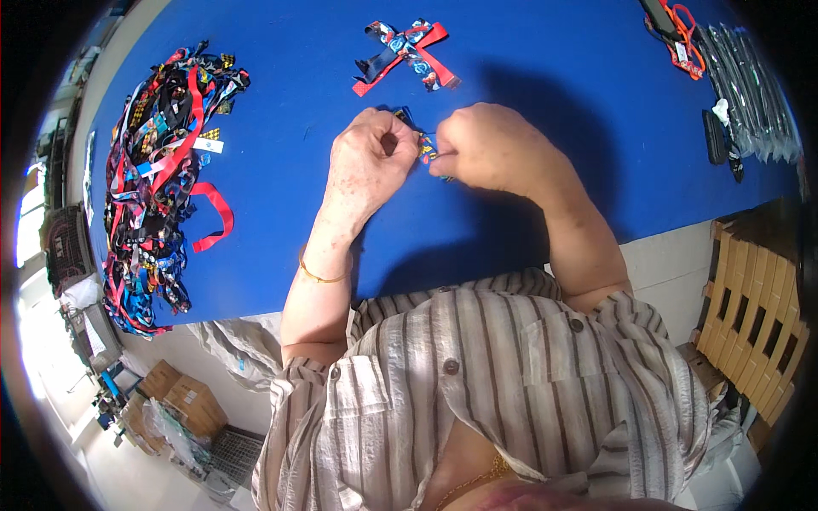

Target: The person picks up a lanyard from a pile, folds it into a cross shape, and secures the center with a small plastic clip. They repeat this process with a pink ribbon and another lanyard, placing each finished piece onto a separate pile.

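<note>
Over the middle of the blue table (290,170), both my hands are closed on a small printed ribbon (427,148). My left hand (372,157) pinches one side between thumb and curled fingers, and a dark end sticks out above it. Close beside it, my right hand (490,146) grips the other side with its fingers folded in. Most of the ribbon is hidden by my fingers. Just beyond my hands, several red and blue printed ribbon pieces (413,53) lie crossed over each other.
A long heap of mixed ribbons (153,196) covers the table's left side, with a red loop (215,217) trailing out. Clear-wrapped dark packets (745,94) lie at the far right, near an orange cord (694,51). Cardboard boxes (192,404) stand on the floor at lower left.
</note>
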The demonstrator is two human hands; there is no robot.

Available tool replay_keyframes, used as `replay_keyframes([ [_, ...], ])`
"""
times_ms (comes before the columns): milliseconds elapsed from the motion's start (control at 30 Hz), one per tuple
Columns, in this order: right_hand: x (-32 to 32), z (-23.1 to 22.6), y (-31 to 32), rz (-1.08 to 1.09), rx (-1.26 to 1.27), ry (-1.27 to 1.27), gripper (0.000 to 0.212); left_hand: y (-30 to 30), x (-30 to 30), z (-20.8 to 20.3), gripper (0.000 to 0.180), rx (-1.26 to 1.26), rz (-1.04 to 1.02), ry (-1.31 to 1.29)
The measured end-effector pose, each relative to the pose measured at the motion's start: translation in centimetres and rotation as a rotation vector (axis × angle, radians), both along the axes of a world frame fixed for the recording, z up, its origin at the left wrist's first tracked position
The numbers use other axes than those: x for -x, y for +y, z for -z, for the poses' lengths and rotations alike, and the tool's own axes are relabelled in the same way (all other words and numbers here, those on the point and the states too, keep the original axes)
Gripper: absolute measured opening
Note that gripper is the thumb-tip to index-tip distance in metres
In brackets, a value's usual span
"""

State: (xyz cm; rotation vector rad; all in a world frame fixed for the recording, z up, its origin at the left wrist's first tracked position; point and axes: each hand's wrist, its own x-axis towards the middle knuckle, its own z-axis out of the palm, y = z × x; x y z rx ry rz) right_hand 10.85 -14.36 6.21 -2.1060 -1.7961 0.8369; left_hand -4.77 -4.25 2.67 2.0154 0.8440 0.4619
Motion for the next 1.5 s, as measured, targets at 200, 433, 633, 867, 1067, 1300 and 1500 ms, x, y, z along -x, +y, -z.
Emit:
replay_keyframes([
  [200, -0.5, -1.0, 0.6, 0.037, 0.245, 0.247, 0.026, -0.2, 0.1, 0.1, 0.01, -0.086, 0.059, 0.051],
  [433, -1.4, 0.6, 0.1, 0.131, -0.023, 0.029, 0.031, 0.1, 0.2, 0.0, 0.012, -0.063, 0.076, 0.066],
  [633, -1.8, 1.9, 0.6, 0.15, -0.081, 0.138, 0.023, -0.1, 0.4, 0.4, 0.018, -0.158, 0.143, -0.003],
  [867, -2.2, 2.7, 1.1, 0.145, -0.086, 0.191, 0.021, -0.9, -0.1, 0.0, 0.021, -0.352, 0.136, 0.038],
  [1067, -2.5, 3.3, 1.4, 0.172, -0.063, 0.177, 0.02, -0.9, 0.2, -0.1, 0.018, -0.367, 0.162, 0.042],
  [1300, -2.9, 3.5, 1.4, 0.163, -0.064, 0.176, 0.021, 0.0, 0.7, -0.1, 0.014, -0.346, 0.209, 0.034],
  [1500, -2.6, 3.2, 1.5, 0.187, -0.005, 0.155, 0.023, 2.3, 1.5, 0.9, 0.01, 0.321, 0.072, -0.196],
])
